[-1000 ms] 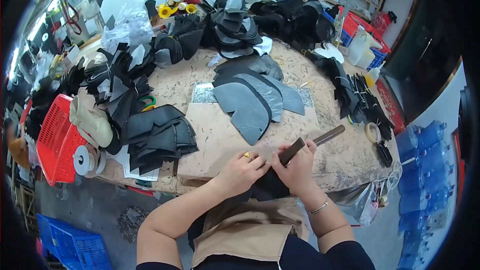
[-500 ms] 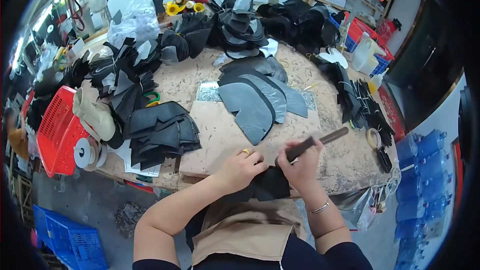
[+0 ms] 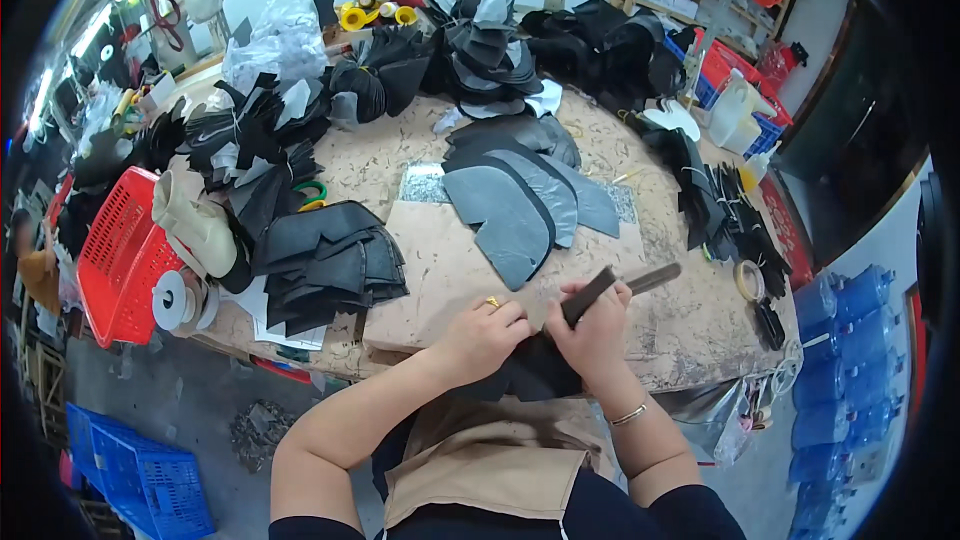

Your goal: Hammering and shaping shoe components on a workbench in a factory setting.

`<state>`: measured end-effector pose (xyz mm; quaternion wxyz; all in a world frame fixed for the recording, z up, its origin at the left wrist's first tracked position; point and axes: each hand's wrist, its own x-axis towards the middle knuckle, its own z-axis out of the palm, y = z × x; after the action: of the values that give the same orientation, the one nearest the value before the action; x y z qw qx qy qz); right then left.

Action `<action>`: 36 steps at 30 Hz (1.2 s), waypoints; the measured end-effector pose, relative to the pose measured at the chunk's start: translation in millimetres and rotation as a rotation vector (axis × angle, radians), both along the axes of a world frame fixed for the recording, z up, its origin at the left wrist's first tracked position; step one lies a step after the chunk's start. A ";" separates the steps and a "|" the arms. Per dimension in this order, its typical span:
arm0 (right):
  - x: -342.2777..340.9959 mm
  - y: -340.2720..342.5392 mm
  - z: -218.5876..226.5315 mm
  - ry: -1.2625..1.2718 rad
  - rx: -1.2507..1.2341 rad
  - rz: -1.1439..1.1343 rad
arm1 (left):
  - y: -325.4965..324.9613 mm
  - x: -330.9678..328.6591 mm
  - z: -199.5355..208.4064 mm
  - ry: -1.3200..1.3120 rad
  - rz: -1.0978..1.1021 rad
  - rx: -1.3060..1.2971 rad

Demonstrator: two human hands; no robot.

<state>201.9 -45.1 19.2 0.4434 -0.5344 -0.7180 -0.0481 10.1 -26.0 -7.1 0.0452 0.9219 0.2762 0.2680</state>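
At the near edge of the table my left hand, with a yellow ring on one finger, pinches a black flexible sheet piece. The sheet hangs partly over the edge. My right hand, a bracelet on its wrist, is closed around a dark tool just above the sheet. A black blade-like or bar-like part of it rises from the fist, and a brown-grey bar sticks out to the right. Whether these are one tool I cannot tell. Fanned grey-faced cut pieces lie beyond my hands.
Left of my hands is a stack of black pieces, with a beige boot form, white spool and red basket farther left. Bundled black pieces line the far side. A tape roll lies right; blue water bottles stand beside the table.
The dark tool in my right hand has turned, its black part now pointing up more steeply. My right hand has shifted slightly left, toward my left hand.
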 end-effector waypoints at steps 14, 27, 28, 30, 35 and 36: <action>9.0 4.4 5.5 -0.096 0.032 0.091 | 6.4 0.7 2.2 0.013 -0.015 0.015; 47.1 0.2 1.3 -0.026 0.062 -0.174 | 40.0 42.7 -3.4 -0.050 -0.222 -0.080; 48.2 2.3 3.0 -0.039 -0.019 -0.135 | 38.6 41.7 -2.5 -0.028 -0.202 -0.063; 42.2 -2.1 18.7 -0.018 0.034 -0.138 | 37.2 40.5 -1.1 -0.002 -0.184 -0.045; 31.3 6.9 10.7 -0.123 0.130 -0.141 | 37.6 45.1 -4.2 -0.056 -0.191 -0.053; 31.4 12.6 3.1 -0.069 0.054 -0.152 | 39.9 44.8 -5.9 -0.054 -0.194 -0.047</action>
<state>233.3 -32.4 22.3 0.4277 -0.5734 -0.6885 -0.1193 54.9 14.0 -13.0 0.0999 0.9354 0.1905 0.2808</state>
